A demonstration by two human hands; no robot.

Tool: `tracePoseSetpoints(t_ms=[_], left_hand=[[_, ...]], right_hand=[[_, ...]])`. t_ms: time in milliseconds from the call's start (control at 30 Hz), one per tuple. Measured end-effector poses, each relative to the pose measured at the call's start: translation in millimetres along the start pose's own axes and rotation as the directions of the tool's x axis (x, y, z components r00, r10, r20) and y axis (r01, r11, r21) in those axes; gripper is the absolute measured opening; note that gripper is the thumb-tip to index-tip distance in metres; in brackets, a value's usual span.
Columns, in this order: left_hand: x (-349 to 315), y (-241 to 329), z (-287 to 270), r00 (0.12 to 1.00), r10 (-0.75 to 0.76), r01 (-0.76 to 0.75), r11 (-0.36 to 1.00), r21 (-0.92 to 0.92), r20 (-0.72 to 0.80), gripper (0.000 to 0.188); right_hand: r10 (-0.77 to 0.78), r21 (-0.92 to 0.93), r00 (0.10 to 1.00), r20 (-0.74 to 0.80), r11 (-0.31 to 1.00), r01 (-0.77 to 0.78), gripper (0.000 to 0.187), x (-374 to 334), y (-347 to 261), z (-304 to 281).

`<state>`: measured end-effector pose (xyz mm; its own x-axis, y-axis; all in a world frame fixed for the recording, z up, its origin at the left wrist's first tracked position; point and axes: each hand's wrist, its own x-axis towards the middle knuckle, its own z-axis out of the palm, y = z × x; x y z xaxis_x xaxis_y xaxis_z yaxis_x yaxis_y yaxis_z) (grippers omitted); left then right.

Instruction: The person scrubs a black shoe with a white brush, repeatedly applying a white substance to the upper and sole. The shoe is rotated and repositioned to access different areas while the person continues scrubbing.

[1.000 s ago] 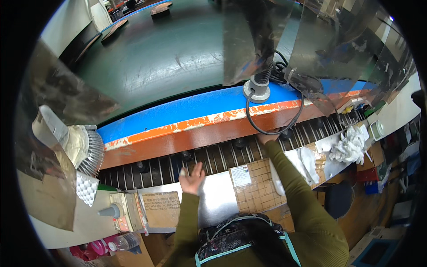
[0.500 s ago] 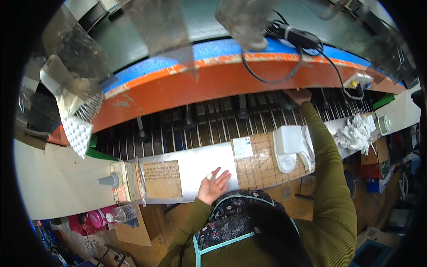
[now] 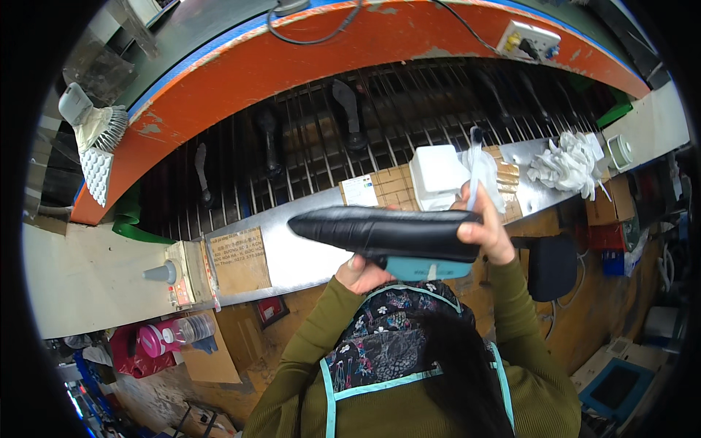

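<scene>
Under and to both sides of the white box, a long metal shelf. Directly beneath the box, a brown cardboard mat, with a white label flat on it, left of the box. Well left of the box, a printed cardboard piece. Just right of the box, white cloths; farther right, a crumpled white heap. Beyond the box and leftward, a rod rack bearing long black pieces.
</scene>
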<state>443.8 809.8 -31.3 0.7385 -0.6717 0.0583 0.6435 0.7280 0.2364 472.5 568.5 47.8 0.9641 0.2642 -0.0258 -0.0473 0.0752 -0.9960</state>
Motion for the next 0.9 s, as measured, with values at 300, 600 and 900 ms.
tracePoseSetpoints(t_ms=[300,600,900], left_hand=[[-73,-17,-46,0.926,0.315,-0.275,0.94,0.202,-0.206,0.1],[-39,41,40,0.544,0.822,-0.66,0.293,0.692,0.171,0.095],[-2,46,88,0.174,0.83,-0.316,-0.463,0.828,0.53,0.115]], right_hand=[[-0.099,-0.696,0.932,-0.347,0.694,-0.185,0.02,-47,122,-58],[-0.407,-0.96,0.874,-0.265,0.193,-0.202,0.005,-33,163,-74],[-0.123,-0.807,0.901,-0.416,0.507,-0.303,0.015,-37,158,-75]])
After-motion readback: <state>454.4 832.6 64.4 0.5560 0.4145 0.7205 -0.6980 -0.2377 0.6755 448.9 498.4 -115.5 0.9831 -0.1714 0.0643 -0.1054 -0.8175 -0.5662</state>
